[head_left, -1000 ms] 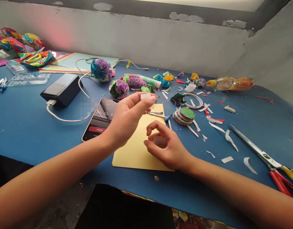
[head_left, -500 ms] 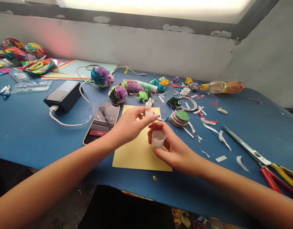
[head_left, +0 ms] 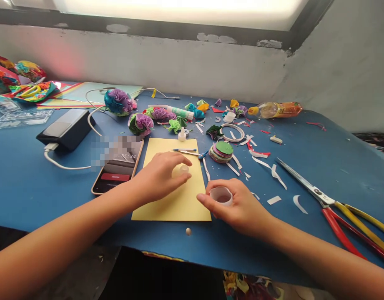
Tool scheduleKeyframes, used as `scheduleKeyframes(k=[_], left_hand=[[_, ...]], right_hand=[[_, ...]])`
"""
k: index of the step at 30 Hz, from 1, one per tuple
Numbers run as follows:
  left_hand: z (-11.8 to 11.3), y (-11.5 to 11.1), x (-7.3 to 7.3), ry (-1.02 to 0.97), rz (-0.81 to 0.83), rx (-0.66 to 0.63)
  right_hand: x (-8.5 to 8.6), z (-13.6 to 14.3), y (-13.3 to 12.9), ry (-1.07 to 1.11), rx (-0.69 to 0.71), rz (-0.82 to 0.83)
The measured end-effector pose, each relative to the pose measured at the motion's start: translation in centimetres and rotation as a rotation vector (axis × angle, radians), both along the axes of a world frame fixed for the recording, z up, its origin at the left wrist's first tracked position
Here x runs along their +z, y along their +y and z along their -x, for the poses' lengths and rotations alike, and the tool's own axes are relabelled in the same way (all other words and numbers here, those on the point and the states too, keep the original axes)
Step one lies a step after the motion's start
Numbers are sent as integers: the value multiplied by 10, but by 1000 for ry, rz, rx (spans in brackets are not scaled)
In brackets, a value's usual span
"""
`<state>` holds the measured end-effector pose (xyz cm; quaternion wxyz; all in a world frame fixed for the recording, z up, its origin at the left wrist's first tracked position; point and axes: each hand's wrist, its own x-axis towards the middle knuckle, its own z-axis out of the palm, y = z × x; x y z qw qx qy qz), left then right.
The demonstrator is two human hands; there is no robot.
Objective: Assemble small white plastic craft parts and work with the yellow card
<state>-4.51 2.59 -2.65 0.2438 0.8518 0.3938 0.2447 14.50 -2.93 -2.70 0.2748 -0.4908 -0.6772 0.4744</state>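
Observation:
My left hand (head_left: 163, 175) hovers above the yellow paper (head_left: 169, 208) with thumb and forefinger apart. In the gap between them shows a small translucent white cap (head_left: 184, 169), seemingly on the paper. My right hand (head_left: 238, 204) grips a small white round cup (head_left: 221, 196), its open mouth tilted up toward me, over the paper's right edge. Across the upper part of the sheet lies a slim blue-tipped compass-like tool (head_left: 185, 151). A small white nozzle bottle (head_left: 182, 134) stands at the sheet's far edge.
Left of the paper are a phone (head_left: 118, 171) and a black power bank (head_left: 66, 129) with a white cable. A stack of paper discs (head_left: 221, 152), white paper scraps and large scissors (head_left: 323, 200) lie to the right. Ruffled paper balls (head_left: 118, 102) and a plastic bottle (head_left: 276, 110) stand behind.
My left hand has come nearer and its fingers have parted around the small cap it held. My right hand has shifted right and nearer with the cup. The view has swung right.

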Motion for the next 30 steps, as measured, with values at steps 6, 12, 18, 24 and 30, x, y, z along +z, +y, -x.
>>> scheduleKeyframes(k=[6, 12, 18, 24, 30], left_hand=[[-7, -11, 11, -61, -118, -103], [-9, -15, 14, -112, -192, -183], [-9, -16, 16, -118, -189, -179], [-9, -19, 19, -154, -201, -184], [-8, -18, 21, -196, -201, -210]], right_hand=[[18, -8, -9, 45, -3, -50], [28, -14, -19, 205, 32, -29], [25, -16, -18, 310, 33, 148], [27, -14, -16, 368, 68, 267], [27, -11, -26, 211, 116, 73]])
